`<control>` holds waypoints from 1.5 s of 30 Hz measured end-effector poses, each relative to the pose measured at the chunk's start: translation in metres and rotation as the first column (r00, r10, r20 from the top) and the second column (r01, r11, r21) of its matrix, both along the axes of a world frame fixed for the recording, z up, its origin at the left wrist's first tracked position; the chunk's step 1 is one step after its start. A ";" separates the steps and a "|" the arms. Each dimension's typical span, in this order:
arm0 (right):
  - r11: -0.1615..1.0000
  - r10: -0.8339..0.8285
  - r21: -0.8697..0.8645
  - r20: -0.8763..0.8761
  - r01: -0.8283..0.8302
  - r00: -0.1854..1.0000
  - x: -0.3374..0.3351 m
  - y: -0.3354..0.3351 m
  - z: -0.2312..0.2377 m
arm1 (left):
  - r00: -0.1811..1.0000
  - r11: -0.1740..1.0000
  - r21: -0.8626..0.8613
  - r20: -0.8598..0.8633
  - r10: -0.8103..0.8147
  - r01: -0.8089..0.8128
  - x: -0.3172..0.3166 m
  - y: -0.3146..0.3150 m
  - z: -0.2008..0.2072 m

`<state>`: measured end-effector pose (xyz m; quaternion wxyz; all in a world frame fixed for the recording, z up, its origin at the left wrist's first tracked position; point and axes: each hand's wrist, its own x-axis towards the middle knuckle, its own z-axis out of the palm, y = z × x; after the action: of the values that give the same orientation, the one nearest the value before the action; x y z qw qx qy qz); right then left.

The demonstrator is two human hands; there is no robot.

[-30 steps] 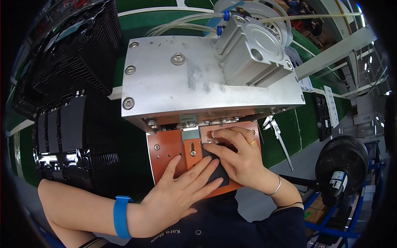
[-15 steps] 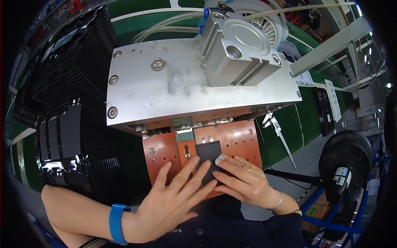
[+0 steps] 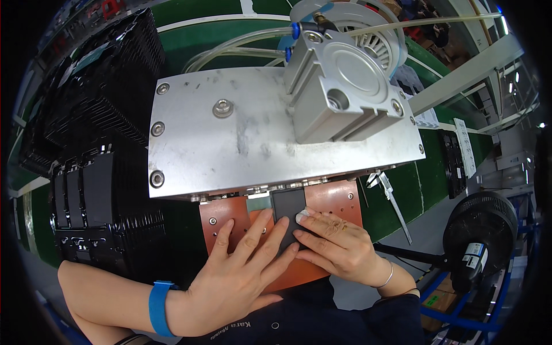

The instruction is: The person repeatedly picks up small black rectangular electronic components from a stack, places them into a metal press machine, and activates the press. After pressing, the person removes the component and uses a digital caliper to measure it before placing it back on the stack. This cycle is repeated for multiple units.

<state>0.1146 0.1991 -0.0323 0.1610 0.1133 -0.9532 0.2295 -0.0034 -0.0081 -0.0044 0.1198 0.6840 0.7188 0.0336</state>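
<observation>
A flat black rectangular panel (image 3: pixel 288 202) lies on the orange fixture plate (image 3: pixel 336 198), its far end at the front edge of a silver metal press block (image 3: pixel 230 150). My left hand (image 3: pixel 238 264) is spread over the fixture, fingertips resting on the panel's left side and the orange surface beside it. My right hand (image 3: pixel 344 247) is closed at the panel's right side, fingers bent together against it. A small white piece (image 3: pixel 302 215) covers or sits at one of its fingertips; I cannot tell which. The panel's near end is partly hidden by my hands.
A silver pneumatic cylinder (image 3: pixel 348 86) with clear hoses stands on the press block. Stacks of black ribbed parts (image 3: pixel 109 190) rise at the left. On the green table to the right lies a caliper (image 3: pixel 394 204). A black fan-like unit (image 3: pixel 480 230) stands at the right.
The black panel has slid away from me, its far end now at the press block's edge. Both hands stay on it, shifted slightly. The whole view has tilted a little.
</observation>
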 end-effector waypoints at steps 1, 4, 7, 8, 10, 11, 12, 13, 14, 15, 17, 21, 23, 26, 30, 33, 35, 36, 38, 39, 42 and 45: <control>1.000 0.001 0.008 0.002 -0.001 1.000 -0.001 0.001 0.001 | 1.000 1.000 0.002 -0.001 -0.002 0.002 0.000 0.001 0.000; 0.999 0.007 0.037 0.017 -0.007 1.000 -0.001 0.000 0.004 | 1.000 1.000 0.000 -0.005 -0.004 0.004 0.000 0.000 0.000; 0.998 0.016 0.065 0.018 -0.017 1.000 -0.002 0.000 0.006 | 1.000 1.000 -0.013 -0.012 0.008 -0.008 0.001 0.001 0.005; 0.997 0.019 0.073 0.017 -0.020 1.000 -0.003 0.001 0.005 | 1.000 1.000 -0.019 -0.013 0.009 -0.009 0.001 0.002 0.006; 0.996 0.023 0.085 0.016 -0.024 1.000 -0.002 0.002 0.004 | 1.000 1.000 -0.012 0.008 0.014 -0.013 0.000 0.002 0.005; 0.997 0.025 0.075 0.018 -0.026 1.000 -0.002 0.002 0.003 | 1.000 1.000 -0.010 0.020 0.015 -0.015 0.000 0.002 0.004; 0.997 0.027 0.066 0.019 -0.028 0.999 -0.002 0.003 0.001 | 1.000 1.000 -0.008 0.017 0.014 -0.013 -0.001 0.002 0.003; 0.998 0.028 0.053 0.020 -0.029 0.999 -0.002 0.002 0.000 | 1.000 1.000 -0.010 0.014 0.012 -0.011 -0.001 0.002 0.002; 0.997 0.033 0.064 0.011 -0.034 0.999 -0.002 0.003 -0.001 | 1.000 1.000 -0.012 0.012 0.009 -0.009 -0.001 0.001 0.001; 0.996 0.038 0.075 0.002 -0.038 0.999 -0.002 0.003 -0.001 | 1.000 1.000 -0.017 0.016 0.009 -0.009 0.000 0.001 0.000; 0.996 0.040 0.082 -0.009 -0.040 0.999 -0.003 0.002 -0.001 | 1.000 0.999 -0.032 0.024 0.006 -0.005 0.000 0.001 0.000; 0.996 0.035 0.079 -0.001 -0.035 0.999 -0.003 0.000 0.000 | 1.000 1.000 -0.030 0.014 0.007 -0.006 0.002 -0.001 -0.002; 0.999 0.011 0.037 0.073 -0.013 0.997 -0.002 -0.003 0.003 | 1.000 0.999 -0.032 0.002 0.007 -0.007 0.001 -0.001 0.000; 0.974 0.017 -0.219 0.300 0.052 0.954 0.005 -0.013 0.017 | 1.000 0.999 -0.039 -0.006 0.012 -0.012 0.001 0.002 0.004; 0.520 0.272 -0.793 0.507 0.319 0.818 0.010 -0.006 0.037 | 1.000 1.000 -0.002 0.028 0.006 -0.006 0.000 0.002 0.005; 0.021 0.248 -0.855 0.507 0.518 0.826 0.012 -0.004 0.034 | 0.998 0.993 0.119 0.057 -0.015 0.008 -0.002 0.001 -0.004; 0.018 0.163 -0.828 0.555 0.560 0.816 0.003 0.001 0.030 | 0.998 0.975 0.218 0.049 -0.048 0.037 -0.005 0.005 -0.003; 0.107 0.118 -0.805 0.592 0.583 0.797 -0.003 0.002 0.029 | 0.997 0.964 0.262 0.049 -0.057 0.043 -0.005 0.006 -0.005; 0.241 0.074 -0.772 0.619 0.588 0.782 -0.008 0.005 0.023 | 0.996 0.940 0.334 0.031 -0.085 0.070 -0.006 0.008 -0.003; 0.298 0.078 -0.761 0.621 0.576 0.780 -0.009 0.007 0.020 | 0.995 0.890 0.455 0.073 -0.064 0.024 -0.006 0.010 0.001; 0.275 0.034 -0.826 0.519 0.491 0.854 0.000 0.006 0.012 | 0.895 0.931 0.249 0.422 0.142 -0.266 -0.013 0.004 0.016; 0.191 0.039 -0.912 0.376 0.363 0.926 0.011 -0.012 0.013 | 0.426 0.857 -0.064 0.847 0.318 -0.511 -0.020 0.005 0.022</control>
<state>0.1255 0.1870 -0.0190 0.0643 -0.1542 -0.6136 0.7717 -0.0230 -0.0032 0.0174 0.3642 0.3918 0.7112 0.4561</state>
